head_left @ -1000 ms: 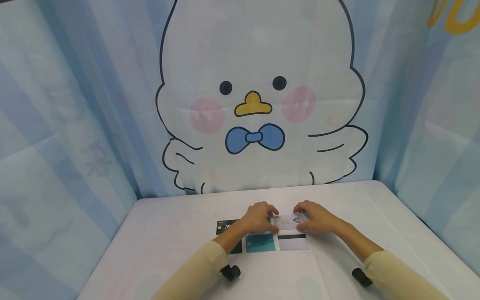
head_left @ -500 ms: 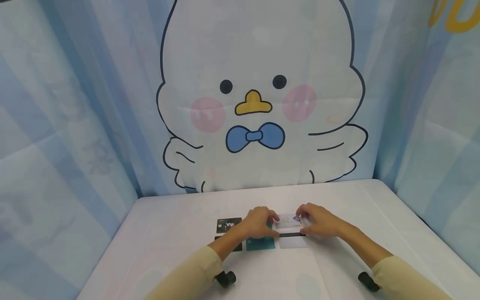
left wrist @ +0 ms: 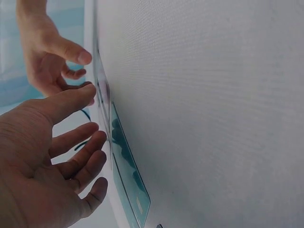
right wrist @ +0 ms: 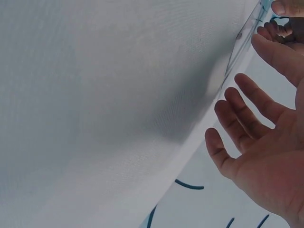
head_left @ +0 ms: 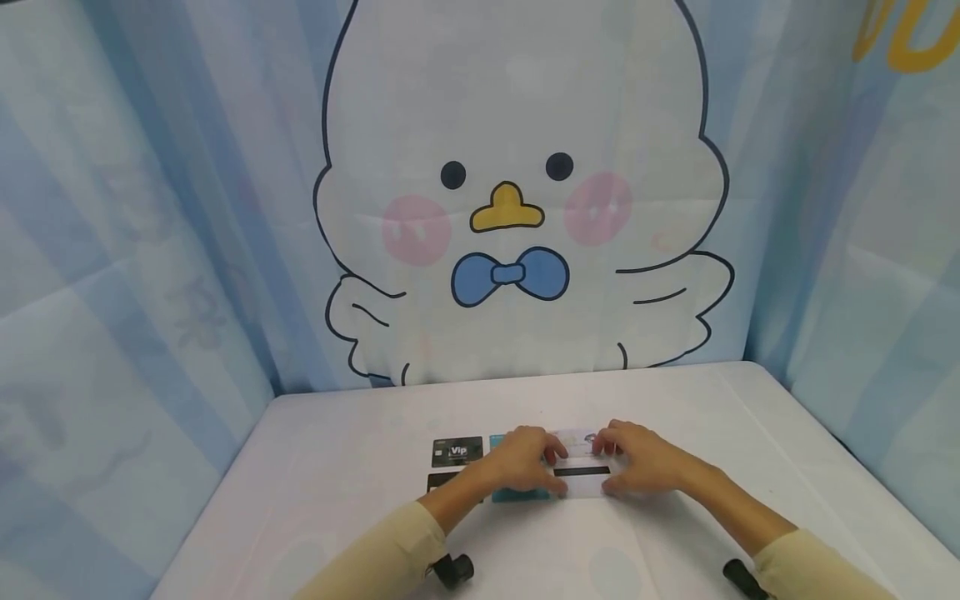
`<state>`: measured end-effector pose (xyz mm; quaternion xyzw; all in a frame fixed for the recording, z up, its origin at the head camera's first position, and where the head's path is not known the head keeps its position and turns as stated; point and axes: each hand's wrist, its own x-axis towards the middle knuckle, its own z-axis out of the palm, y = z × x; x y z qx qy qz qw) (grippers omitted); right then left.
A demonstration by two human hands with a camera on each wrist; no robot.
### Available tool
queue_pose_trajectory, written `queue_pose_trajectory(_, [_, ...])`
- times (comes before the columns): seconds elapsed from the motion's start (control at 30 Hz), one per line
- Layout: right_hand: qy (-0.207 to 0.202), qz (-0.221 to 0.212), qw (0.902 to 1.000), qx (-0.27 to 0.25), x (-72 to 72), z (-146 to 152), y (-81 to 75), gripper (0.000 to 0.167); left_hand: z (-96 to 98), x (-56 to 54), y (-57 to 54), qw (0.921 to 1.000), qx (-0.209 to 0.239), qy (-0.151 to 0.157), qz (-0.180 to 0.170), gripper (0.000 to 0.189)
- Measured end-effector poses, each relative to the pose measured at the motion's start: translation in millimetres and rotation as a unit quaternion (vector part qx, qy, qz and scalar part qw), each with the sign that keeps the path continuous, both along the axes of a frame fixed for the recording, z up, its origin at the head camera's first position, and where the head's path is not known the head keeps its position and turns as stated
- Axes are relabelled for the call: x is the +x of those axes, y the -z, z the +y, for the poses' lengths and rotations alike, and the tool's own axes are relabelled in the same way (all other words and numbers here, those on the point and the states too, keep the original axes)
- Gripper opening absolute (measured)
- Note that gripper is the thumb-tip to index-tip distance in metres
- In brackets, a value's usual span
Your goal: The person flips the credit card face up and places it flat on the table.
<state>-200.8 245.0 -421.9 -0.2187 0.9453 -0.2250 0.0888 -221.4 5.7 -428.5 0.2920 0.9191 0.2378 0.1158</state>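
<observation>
In the head view, cards lie flat on the table in two rows. My left hand is over the middle column, its fingers loosely bent, and partly hides two teal cards. Its thumb tip is at the left edge of a pale card with a dark stripe. My right hand has its thumb at that card's right edge, fingers loosely bent by the pale printed card behind. Whether the fingertips press the cards, I cannot tell. The left wrist view shows a teal card beside my relaxed left fingers.
A black card marked Vip lies at the back left, with another dark card in front, partly behind my left forearm. The white tabletop ends at a curtain with a cartoon bird.
Both hands have shifted toward me, from the back pale card to the striped pale card in front. The Vip card is now uncovered.
</observation>
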Motion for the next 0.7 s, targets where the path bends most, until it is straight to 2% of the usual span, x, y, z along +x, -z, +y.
queue_pose_trajectory(0.27, [0.003, -0.013, 0.9998, 0.014, 6.3, -2.3, -3.8, 0.045, 1.3, 5.2, -1.0, 1.0, -0.002, 0.001, 0.0, 0.047])
queue_pose_trajectory(0.5, [-0.013, -0.018, 0.9996, 0.019, 7.7, -3.5, -3.3, 0.047, 2.7, 7.3, 1.0, 0.9997, -0.022, -0.001, 0.007, 0.048])
queue_pose_trajectory(0.7, [-0.001, -0.025, 0.9996, 0.014, 8.3, -5.0, -3.3, 0.046, 4.3, 7.7, 2.7, 0.9994, -0.031, -0.004, 0.016, 0.048])
